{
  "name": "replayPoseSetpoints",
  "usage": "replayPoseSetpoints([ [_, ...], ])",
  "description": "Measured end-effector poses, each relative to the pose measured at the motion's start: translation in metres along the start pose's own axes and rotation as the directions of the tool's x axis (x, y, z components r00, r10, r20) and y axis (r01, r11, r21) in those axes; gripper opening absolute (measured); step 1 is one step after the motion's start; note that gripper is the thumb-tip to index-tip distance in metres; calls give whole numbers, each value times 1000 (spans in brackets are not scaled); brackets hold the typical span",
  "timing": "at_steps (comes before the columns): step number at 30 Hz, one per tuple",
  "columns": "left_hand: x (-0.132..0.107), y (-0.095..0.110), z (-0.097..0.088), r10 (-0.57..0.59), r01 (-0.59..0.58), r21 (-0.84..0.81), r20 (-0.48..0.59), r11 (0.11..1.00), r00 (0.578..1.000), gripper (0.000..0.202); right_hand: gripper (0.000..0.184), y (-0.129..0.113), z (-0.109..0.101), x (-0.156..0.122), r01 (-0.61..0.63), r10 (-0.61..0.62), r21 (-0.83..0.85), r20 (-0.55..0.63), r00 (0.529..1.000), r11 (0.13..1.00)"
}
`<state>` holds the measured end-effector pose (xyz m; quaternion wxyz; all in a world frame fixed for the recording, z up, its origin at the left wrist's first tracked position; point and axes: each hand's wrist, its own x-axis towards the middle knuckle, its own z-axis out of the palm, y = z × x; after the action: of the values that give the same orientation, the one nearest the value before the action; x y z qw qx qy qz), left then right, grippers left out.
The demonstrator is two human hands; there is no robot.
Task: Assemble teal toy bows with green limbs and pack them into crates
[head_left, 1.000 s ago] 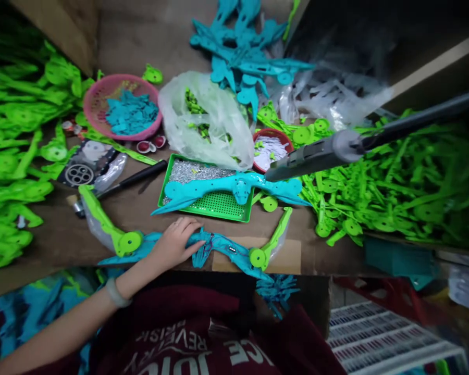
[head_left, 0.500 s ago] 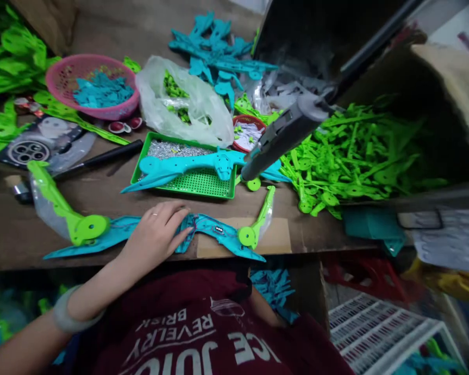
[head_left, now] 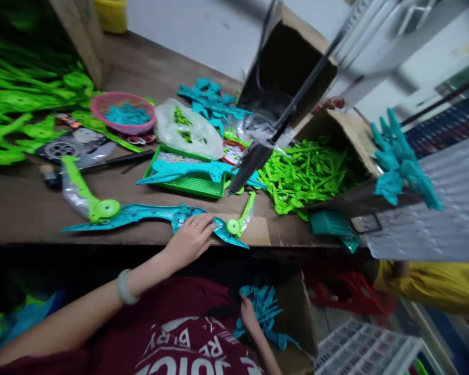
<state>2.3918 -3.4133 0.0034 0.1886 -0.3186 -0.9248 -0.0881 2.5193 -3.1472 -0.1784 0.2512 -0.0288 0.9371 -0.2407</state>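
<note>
My right hand point(head_left: 247, 315) is down low by my lap, in a box of blue pieces point(head_left: 266, 312); its grip looks closed on some of them, but I cannot be sure. My left hand point(head_left: 190, 238) lies flat and open on the long blue toy part point(head_left: 152, 215) at the near edge of the counter point(head_left: 23, 208), just pressing it down. Two green arms point(head_left: 89, 195) already sit on that blue part, one at each end, so I think it is partly put together and more pieces are still to go on. Behind it is a green tray point(head_left: 187, 182) with another blue part across it. A grey tool point(head_left: 254, 159) hangs down near the tray. Farther back are a pink basket point(head_left: 123, 112), a clear bag point(head_left: 187, 127) and big heaps of green pieces point(head_left: 308, 174). The counter is brown wood, and a pale wall stands behind.
</note>
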Motion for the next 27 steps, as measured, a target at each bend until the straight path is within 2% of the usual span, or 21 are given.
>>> replayPoseSetpoints([
  [2, 5, 7, 9, -2, 1, 37, 31, 999, 1000, 38, 31, -2, -26, -12, -19, 16, -35, -74, 997, 999],
  [3, 9, 10, 13, -5, 3, 54, 39, 999, 999, 40, 33, -6, -46, -19, 14, -18, -36, -121, 993, 999],
  [4, 11, 12, 17, -12, 9, 73, 41, 997, 999, 41, 31, -15, -71, -25, 78, -83, -35, -164, 983, 996],
  [5, 14, 15, 21, -20, 16, 91, 39, 996, 999, 40, 25, -27, -99, -31, 226, -218, 10, -216, 952, 974],
  [6, 15, 17, 23, -27, 23, 109, 35, 994, 999, 37, 24, -45, -129, -35, 406, -383, 42, -258, 887, 913],
  [7, 16, 19, 25, -34, 30, 125, 29, 992, 999, 33, 23, -66, -159, -35, 568, -540, 20, -285, 792, 822],
  [8, 16, 21, 27, -38, 35, 140, 22, 990, 999, 31, 22, -91, -187, -29, 692, -672, -59, -312, 672, 719],
  [9, 16, 23, 28, -40, 37, 153, 14, 988, 999, 29, 21, -119, -213, -18, 764, -768, -174, -331, 548, 621],
  [10, 15, 24, 28, -37, 36, 163, 6, 986, 999, 29, 20, -149, -235, 0, 789, -828, -285, -332, 451, 544],
  [11, 14, 25, 29, -32, 32, 172, -1, 985, 999, 28, 19, -178, -253, 24, 771, -858, -391, -336, 390, 503],
  [12, 14, 26, 29, -24, 26, 179, -9, 983, 1000, 28, 20, -206, -265, 51, 727, -881, -500, -311, 356, 470],
  [13, 14, 27, 30, -14, 18, 185, -20, 982, 1000, 27, 23, -233, -273, 79, 650, -892, -612, -278, 356, 450],
  [14, 13, 27, 30, -3, 9, 190, -34, 982, 999, 26, 30, -256, -277, 106, 568, -899, -715, -204, 387, 407],
  [15, 13, 28, 31, 7, 3, 193, -51, 981, 999, 25, 34, -275, -278, 131, 538, -896, -747, -173, 408, 390],
  [18, 9, 30, 29, 24, 0, 188, -125, 982, 992, 26, 36, -307, -277, 178, 488, -889, -806, -98, 448, 335],
  [21, -7, 26, 18, 18, 7, 98, -248, 995, 969, 30, 41, -314, -280, 193, 456, -880, -843, -43, 472, 286],
  [24, -35, 14, -6, -27, 19, -29, -333, 999, 943, 30, 51, -318, -287, 187, 477, -876, -837, -6, 481, 268],
  [27, -70, 3, -36, -133, 90, -131, -369, 987, 920, 31, 52, -326, -288, 168, 583, -899, -777, 52, 434, 236],
])
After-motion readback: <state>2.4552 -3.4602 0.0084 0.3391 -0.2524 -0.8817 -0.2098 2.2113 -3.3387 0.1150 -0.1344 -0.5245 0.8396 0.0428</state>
